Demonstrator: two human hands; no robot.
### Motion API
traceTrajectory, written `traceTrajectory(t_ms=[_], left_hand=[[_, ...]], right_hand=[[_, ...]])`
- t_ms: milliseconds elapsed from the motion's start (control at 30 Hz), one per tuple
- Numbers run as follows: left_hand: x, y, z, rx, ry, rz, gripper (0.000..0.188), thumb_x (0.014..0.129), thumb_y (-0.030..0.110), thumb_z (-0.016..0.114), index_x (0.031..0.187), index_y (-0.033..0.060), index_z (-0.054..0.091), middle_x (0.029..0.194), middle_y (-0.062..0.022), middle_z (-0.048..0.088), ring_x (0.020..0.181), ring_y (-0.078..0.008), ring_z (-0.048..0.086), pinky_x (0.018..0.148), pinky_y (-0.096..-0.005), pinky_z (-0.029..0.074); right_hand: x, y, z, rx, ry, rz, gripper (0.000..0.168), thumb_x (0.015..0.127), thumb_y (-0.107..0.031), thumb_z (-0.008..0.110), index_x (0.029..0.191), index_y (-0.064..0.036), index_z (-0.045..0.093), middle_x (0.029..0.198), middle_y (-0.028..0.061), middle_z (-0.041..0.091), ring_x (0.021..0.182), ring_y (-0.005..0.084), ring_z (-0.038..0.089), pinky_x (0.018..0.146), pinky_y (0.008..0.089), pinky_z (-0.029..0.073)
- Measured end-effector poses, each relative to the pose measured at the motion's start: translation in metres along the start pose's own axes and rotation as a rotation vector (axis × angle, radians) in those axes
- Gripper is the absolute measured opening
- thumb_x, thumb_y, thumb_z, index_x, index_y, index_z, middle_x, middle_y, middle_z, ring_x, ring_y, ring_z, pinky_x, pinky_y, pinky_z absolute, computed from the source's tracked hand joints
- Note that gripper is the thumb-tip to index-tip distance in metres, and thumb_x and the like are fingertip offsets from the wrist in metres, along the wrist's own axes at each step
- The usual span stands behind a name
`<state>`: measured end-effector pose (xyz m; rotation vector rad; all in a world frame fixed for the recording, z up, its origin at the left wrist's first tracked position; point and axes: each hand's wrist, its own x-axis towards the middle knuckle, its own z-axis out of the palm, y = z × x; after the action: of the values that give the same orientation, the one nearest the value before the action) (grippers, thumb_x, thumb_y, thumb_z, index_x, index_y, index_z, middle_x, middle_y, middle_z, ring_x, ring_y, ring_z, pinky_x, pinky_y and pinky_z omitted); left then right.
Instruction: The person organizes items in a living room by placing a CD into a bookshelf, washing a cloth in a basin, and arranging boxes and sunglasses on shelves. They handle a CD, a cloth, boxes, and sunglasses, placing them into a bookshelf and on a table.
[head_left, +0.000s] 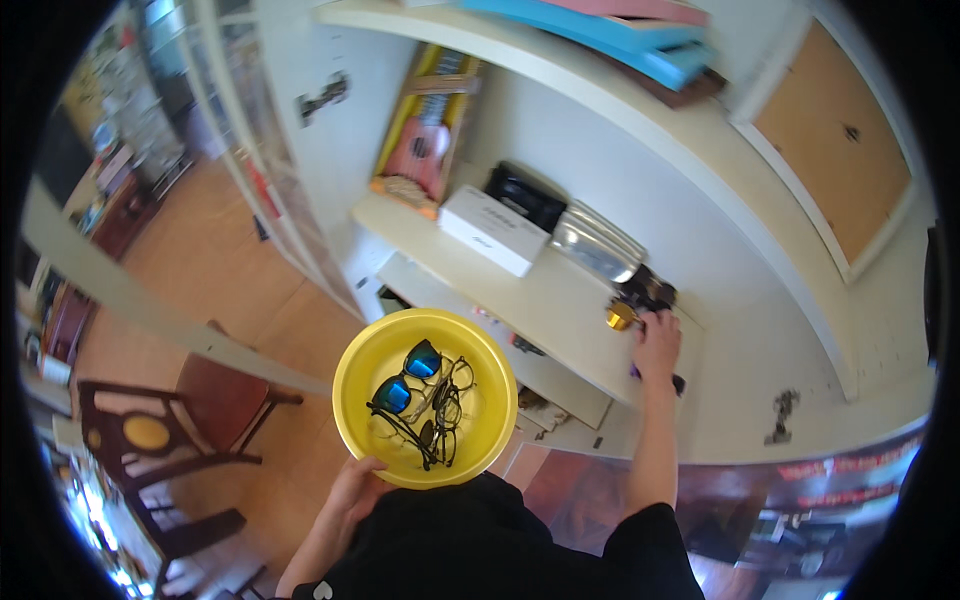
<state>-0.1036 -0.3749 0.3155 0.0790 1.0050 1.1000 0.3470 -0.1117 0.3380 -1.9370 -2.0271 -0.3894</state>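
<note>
My left hand (365, 484) grips the lower left rim of a yellow plastic basin (343, 420). Inside the basin lie blue mirrored sunglasses (423, 364) and several thin-framed eyeglasses (450, 409), tangled together. At the right end of a cream cabinet shelf, my right hand (660, 341) reaches to a pair of sunglasses with golden mirrored lenses (621, 316). The fingers are at its frame, but whether they grip it is blurred. Behind them sit more dark sunglasses (651, 289). Something small and dark (679, 385) lies beside my right wrist.
On the same shelf stand a boxed pink ukulele (421, 146), a white box (491, 229), a black case (525, 196) and a shiny silver case (598, 241). Blue and pink flat items (637, 45) rest on the shelf above. A wooden chair (217, 405) stands at the left.
</note>
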Motion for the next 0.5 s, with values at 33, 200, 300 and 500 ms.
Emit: traceTrajectory(t_ms=[33, 200, 300, 500], left_hand=[[-0.004, -0.002, -0.011, -0.021, 0.031, 0.013, 0.058, 0.079, 0.004, 0.055, 0.136, 0.0019, 0.042, 0.13, -0.0174, 0.055, 0.116, -0.0324, 0.057, 0.093, -0.0493, 0.051], [-0.008, -0.05, -0.064, -0.311, 0.179, 0.115, 0.054, 0.081, 0.001, 0.054, 0.134, 0.0013, 0.043, 0.129, -0.0174, 0.056, 0.118, -0.0339, 0.056, 0.097, -0.052, 0.049], [-0.024, -0.053, -0.062, -0.417, 0.305, 0.171, 0.059, 0.081, -0.002, 0.052, 0.138, 0.006, 0.038, 0.131, -0.0175, 0.053, 0.118, -0.0337, 0.056, 0.099, -0.0538, 0.048], [-0.089, -0.094, -0.115, -0.652, 0.434, 0.38, 0.072, 0.08, -0.004, 0.052, 0.143, 0.0155, 0.025, 0.135, -0.0143, 0.046, 0.12, -0.0344, 0.053, 0.096, -0.0567, 0.049]], right_hand=[[0.001, 0.001, 0.0, 0.013, -0.01, -0.002, 0.018, 0.076, -0.011, 0.068, 0.093, -0.011, 0.063, 0.102, 0.0089, 0.054, 0.104, 0.0307, 0.052, 0.081, 0.0455, 0.044], [0.027, 0.009, -0.003, 0.336, -0.159, -0.249, 0.016, 0.079, -0.009, 0.068, 0.094, -0.004, 0.062, 0.083, 0.0128, 0.06, 0.078, 0.0307, 0.059, 0.072, 0.0434, 0.048], [0.038, 0.019, -0.014, 0.664, -0.367, -0.131, 0.01, 0.089, -0.004, 0.059, 0.096, -0.003, 0.051, 0.08, 0.0058, 0.046, 0.071, 0.0184, 0.049, 0.067, 0.0315, 0.045], [0.017, -0.14, -0.073, 0.881, -0.812, -0.427, 0.01, 0.091, -0.007, 0.065, 0.099, -0.004, 0.06, 0.082, 0.009, 0.059, 0.065, 0.0161, 0.057, 0.059, 0.0297, 0.048]])
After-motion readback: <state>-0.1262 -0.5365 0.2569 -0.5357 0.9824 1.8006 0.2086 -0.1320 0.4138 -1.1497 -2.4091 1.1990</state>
